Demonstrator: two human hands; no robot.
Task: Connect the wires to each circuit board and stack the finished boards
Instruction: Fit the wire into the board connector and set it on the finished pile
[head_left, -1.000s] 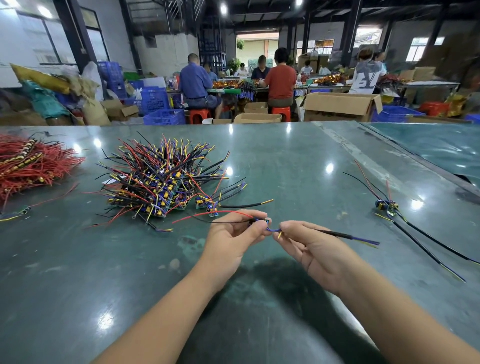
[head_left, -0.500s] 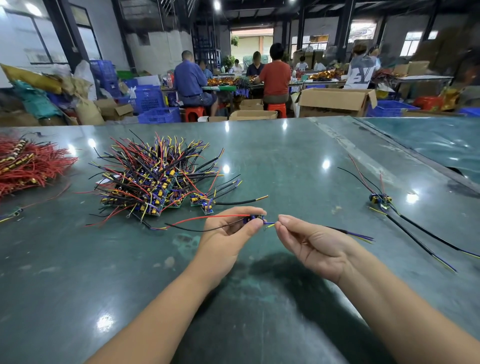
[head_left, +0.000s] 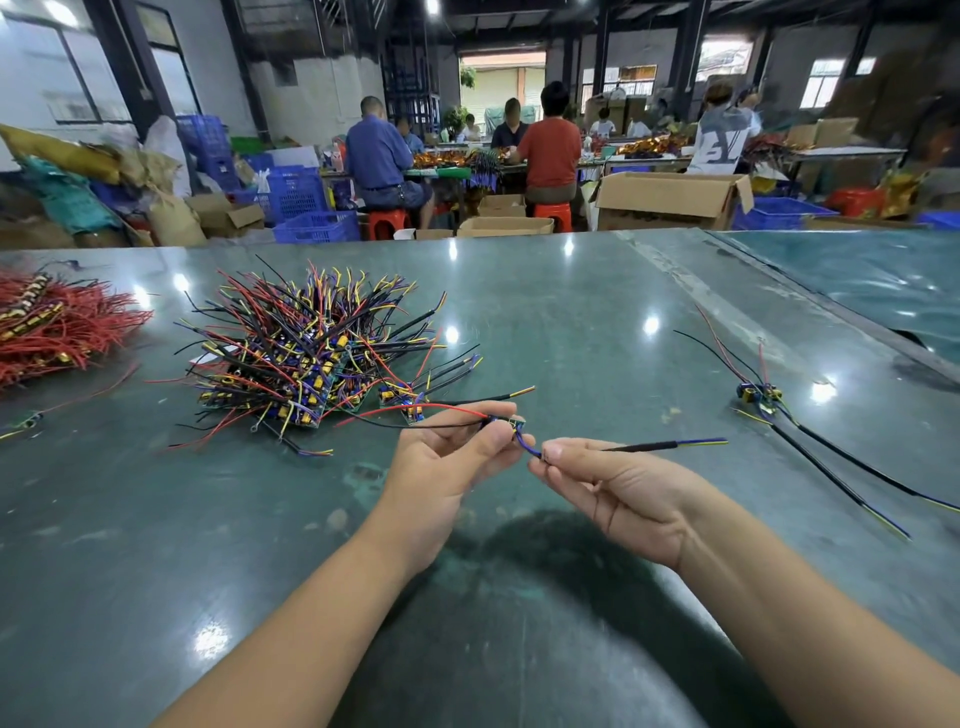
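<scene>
Across the green table (head_left: 519, 322), the biggest thing is the heap of boards (head_left: 306, 364), a tangle of small circuit boards bristling with red, black, yellow and blue wires; it serves as the landmark. Left of the heap, near the table's edge, lies a pile of red wires (head_left: 57, 327) with yellow-and-black parts among them. Far to the right of the heap, well apart from it, two wired boards (head_left: 758, 393) lie together, their long black leads trailing toward the near right. Beyond the heap, past the table's far edge, people sit on red stools at other benches among cardboard boxes (head_left: 670, 200) and blue crates (head_left: 317, 226). Just in front of the heap and to its right, both hands hover above the table, close together but not touching. The left hand (head_left: 447, 462) pinches a small circuit board (head_left: 511, 423) between thumb and fingertips, with a thin red wire and a thin black wire running from it back toward the heap. The right hand (head_left: 618, 486) pinches a black-sleeved wire (head_left: 649, 446) near its end, whose blue lead curves over to the board, while its free end, showing blue and yellow, points away from the heap.
</scene>
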